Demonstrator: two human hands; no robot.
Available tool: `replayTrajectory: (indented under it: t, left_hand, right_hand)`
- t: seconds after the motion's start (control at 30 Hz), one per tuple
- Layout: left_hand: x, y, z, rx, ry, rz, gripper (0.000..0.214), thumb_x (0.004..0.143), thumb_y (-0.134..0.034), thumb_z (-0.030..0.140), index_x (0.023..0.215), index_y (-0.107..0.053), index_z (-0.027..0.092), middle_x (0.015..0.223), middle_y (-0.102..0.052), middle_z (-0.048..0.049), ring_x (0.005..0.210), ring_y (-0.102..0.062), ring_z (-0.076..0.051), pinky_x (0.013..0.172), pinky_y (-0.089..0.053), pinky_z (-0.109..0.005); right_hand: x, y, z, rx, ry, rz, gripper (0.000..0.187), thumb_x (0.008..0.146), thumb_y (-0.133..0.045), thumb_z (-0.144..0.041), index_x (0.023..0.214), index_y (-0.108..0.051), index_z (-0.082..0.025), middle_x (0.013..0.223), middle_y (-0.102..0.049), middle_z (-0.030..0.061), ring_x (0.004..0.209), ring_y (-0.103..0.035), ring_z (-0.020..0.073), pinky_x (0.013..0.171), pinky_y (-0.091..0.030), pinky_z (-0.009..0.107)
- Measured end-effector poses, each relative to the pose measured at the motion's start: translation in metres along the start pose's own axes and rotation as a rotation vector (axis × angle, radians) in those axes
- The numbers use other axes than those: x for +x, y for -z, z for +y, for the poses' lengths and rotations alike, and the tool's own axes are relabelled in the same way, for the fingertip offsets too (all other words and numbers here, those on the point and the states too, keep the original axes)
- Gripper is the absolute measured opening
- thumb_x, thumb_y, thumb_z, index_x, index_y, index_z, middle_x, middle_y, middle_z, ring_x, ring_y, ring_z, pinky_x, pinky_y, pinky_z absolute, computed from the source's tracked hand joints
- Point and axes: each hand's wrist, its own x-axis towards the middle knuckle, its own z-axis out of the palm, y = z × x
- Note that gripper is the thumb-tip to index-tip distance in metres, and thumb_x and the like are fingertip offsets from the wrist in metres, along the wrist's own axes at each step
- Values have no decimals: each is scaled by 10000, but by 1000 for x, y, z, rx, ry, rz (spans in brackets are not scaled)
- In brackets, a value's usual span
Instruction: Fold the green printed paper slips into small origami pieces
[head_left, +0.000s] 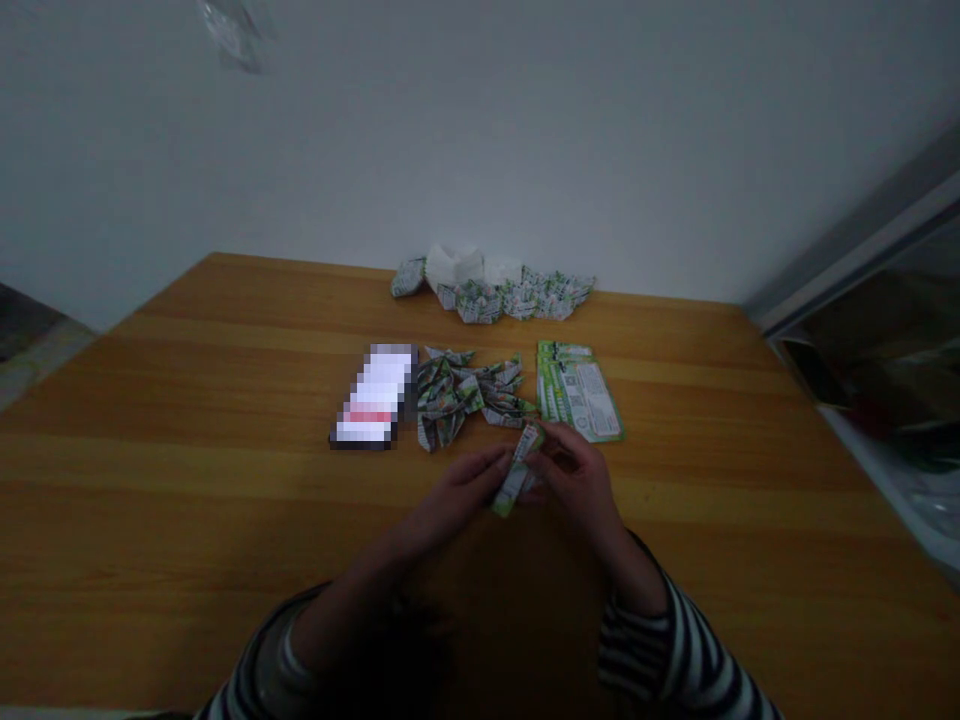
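Both my hands meet over the wooden table [187, 480], pinching one narrow folded strip of green-and-white printed paper [517, 472]. My left hand [461, 495] grips its lower end with curled fingers. My right hand [574, 478] grips its upper end, fingers closed. Just beyond the hands lies a heap of folded paper pieces [461, 392] in the same print. Right of that heap sits a flat stack of green printed sheets [581, 392].
A phone [373, 398] with a lit screen lies left of the heap. Against the wall at the table's far edge is a row of more folded paper pieces [495, 288]. A window frame and sill [862, 330] stand at the right.
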Motion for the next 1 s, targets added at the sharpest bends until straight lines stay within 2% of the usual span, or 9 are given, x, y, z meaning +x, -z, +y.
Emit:
replayTrajectory:
  t: [0.13, 0.33, 0.4, 0.5, 0.57, 0.63, 0.7, 0.87, 1.0]
  left_hand:
    - [-1, 2, -2, 14, -39, -61, 425, 900, -620, 396, 1297, -625, 244, 1265, -682, -73, 1139, -649, -241, 994, -517, -389]
    - [-3, 0, -6, 142, -148, -30, 472, 910, -600, 308, 1376, -547, 260, 1360, -618, -82, 1313, -528, -250, 1085, -454, -398]
    - [-2, -1, -10, 191, -194, -33, 485, 910, -583, 268, 1390, -519, 250, 1361, -610, -96, 1288, -549, -242, 1057, -477, -373]
    - [3, -1, -17, 320, -246, 12, 430, 915, -543, 215, 1345, -527, 218, 1268, -651, -117, 1071, -670, -225, 903, -559, -340]
    - [7, 0, -19, 482, -289, 115, 372, 913, -522, 180, 1282, -567, 196, 1169, -690, -113, 995, -684, -224, 864, -563, -345]
    - [8, 2, -20, 641, -348, 220, 371, 910, -499, 149, 1270, -583, 184, 1166, -692, -118, 1038, -667, -237, 911, -540, -376]
    - [7, 5, -19, 761, -390, 261, 439, 903, -478, 118, 1333, -548, 177, 1247, -662, -136, 1111, -642, -248, 967, -513, -406]
    - [4, 4, -18, 856, -370, 183, 529, 935, -450, 146, 1462, -433, 185, 1340, -627, -154, 1154, -649, -257, 969, -526, -394]
    - [5, 2, -14, 749, -401, 165, 436, 978, -453, 240, 1411, -502, 221, 1345, -634, -109, 1204, -622, -236, 1016, -503, -391]
  right_hand:
    - [0, 1, -1, -28, 44, -53, 403, 847, -636, -224, 1247, -675, -244, 937, -633, 34, 757, -594, 153, 666, -507, 261]
    - [-5, -4, -1, -145, 102, 5, 479, 896, -581, -219, 1373, -563, -264, 1055, -649, 57, 898, -617, 185, 798, -525, 311]
    - [-6, -4, -2, -225, 128, 79, 480, 874, -621, -238, 1352, -571, -244, 1043, -643, 61, 920, -610, 201, 827, -519, 333]
    - [-9, -6, -2, -369, 145, 180, 321, 856, -657, -296, 1167, -661, -220, 958, -651, 58, 878, -608, 216, 810, -517, 349]
    - [-13, -10, -2, -409, 148, 130, 277, 872, -639, -316, 1130, -663, -221, 944, -678, 60, 845, -625, 217, 792, -524, 349]
    - [-18, -16, -1, -416, 173, 8, 404, 880, -631, -322, 1269, -599, -216, 1034, -705, 86, 900, -653, 236, 819, -534, 365]
    - [-22, -22, -1, -423, 214, -72, 519, 891, -613, -306, 1390, -510, -202, 1146, -698, 120, 987, -665, 262, 860, -538, 385]
    - [-23, -26, 0, -434, 243, 0, 373, 946, -458, -196, 1279, -625, -195, 1077, -736, 124, 913, -707, 249, 806, -563, 360]
    - [-17, -18, 1, -404, 249, 41, 354, 945, -457, -185, 1228, -664, -225, 1046, -752, 87, 902, -713, 225, 798, -569, 334]
